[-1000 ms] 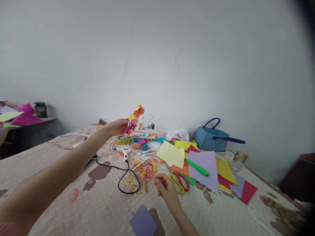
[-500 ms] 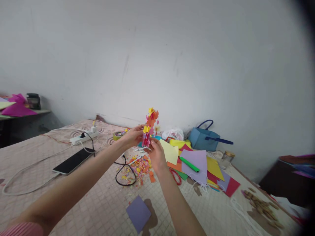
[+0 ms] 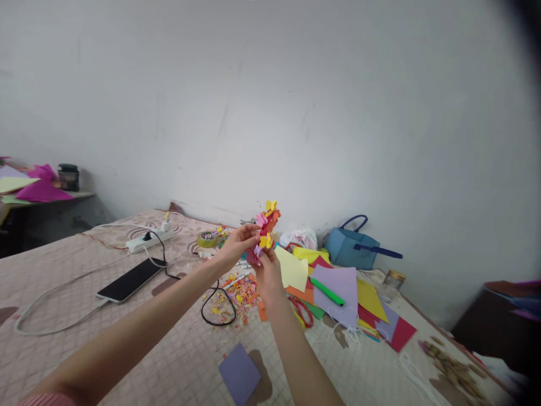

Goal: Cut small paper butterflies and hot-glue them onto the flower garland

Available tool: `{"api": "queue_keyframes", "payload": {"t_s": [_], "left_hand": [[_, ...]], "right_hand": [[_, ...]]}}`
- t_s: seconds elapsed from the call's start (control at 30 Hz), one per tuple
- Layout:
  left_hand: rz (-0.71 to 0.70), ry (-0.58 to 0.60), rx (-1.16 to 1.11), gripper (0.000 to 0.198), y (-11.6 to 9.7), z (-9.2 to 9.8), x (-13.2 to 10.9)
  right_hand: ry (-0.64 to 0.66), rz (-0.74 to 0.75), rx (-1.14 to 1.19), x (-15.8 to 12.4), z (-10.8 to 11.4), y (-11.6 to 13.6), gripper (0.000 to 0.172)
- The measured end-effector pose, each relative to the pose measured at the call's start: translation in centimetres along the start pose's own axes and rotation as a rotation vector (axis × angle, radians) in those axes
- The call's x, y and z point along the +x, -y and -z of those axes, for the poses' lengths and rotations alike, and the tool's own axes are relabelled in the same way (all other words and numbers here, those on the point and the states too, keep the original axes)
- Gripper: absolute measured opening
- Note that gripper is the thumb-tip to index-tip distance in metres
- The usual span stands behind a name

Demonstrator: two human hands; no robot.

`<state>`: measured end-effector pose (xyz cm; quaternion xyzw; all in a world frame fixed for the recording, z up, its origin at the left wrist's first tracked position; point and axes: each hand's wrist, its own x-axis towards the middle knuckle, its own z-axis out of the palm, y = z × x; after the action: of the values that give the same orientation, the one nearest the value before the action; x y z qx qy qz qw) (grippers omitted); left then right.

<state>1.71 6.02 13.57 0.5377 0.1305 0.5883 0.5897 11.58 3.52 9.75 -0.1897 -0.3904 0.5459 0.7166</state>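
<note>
Held up above the table is a cluster of small paper flowers (image 3: 265, 241) in yellow, pink, orange, red and lilac. My left hand (image 3: 242, 245) reaches it from the left, fingers closed at its middle. Lower down, my right hand (image 3: 269, 272) pinches the cluster's base between thumb and fingers. Whatever joins the flowers is hidden by them and by my fingers. Beneath my hands lie many colourful paper scraps (image 3: 240, 298) and a looped black cable (image 3: 218, 324). A purple paper square (image 3: 240, 373) rests on the tablecloth nearer to me.
To the right are coloured sheets (image 3: 338, 276), a green marker (image 3: 327, 291), red scissors (image 3: 306, 313), white string (image 3: 351, 336), a blue bag (image 3: 353, 245), a glass jar (image 3: 394, 279) and peanuts (image 3: 454, 366). On the left are a phone (image 3: 132, 279), a power strip (image 3: 150, 239) and tape (image 3: 208, 239).
The flower cluster has come down slightly and turned, showing more pink and lilac flowers. Both hands still hold it. The view has shifted a little.
</note>
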Motion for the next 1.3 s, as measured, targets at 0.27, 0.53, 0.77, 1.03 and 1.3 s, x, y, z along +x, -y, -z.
{"api": "queue_keyframes", "payload": {"t_s": [0.27, 0.53, 0.77, 1.03, 1.3], "left_hand": [[0.035, -0.113, 0.095, 0.037, -0.4, 1.5, -1.5], [0.128, -0.058, 0.133, 0.034, -0.8, 2.4, -2.8], [0.230, 0.125, 0.215, 0.045, -1.2, 0.0, -3.6], [0.295, 0.207, 0.302, 0.043, -1.2, -0.5, -4.1], [0.000, -0.051, 0.487, 0.044, -1.1, 0.0, -3.3]], "right_hand": [[0.118, -0.122, 0.164, -0.4, 1.2, 1.0, 0.013], [0.245, -0.268, 0.298, -1.7, 2.0, 0.2, 0.010], [0.288, -0.316, 0.323, -2.7, 2.2, -0.7, 0.013], [0.278, -0.337, 0.249, -3.2, 3.0, -1.5, 0.012], [0.249, -0.387, 0.225, -3.8, 4.3, -1.4, 0.018]]}}
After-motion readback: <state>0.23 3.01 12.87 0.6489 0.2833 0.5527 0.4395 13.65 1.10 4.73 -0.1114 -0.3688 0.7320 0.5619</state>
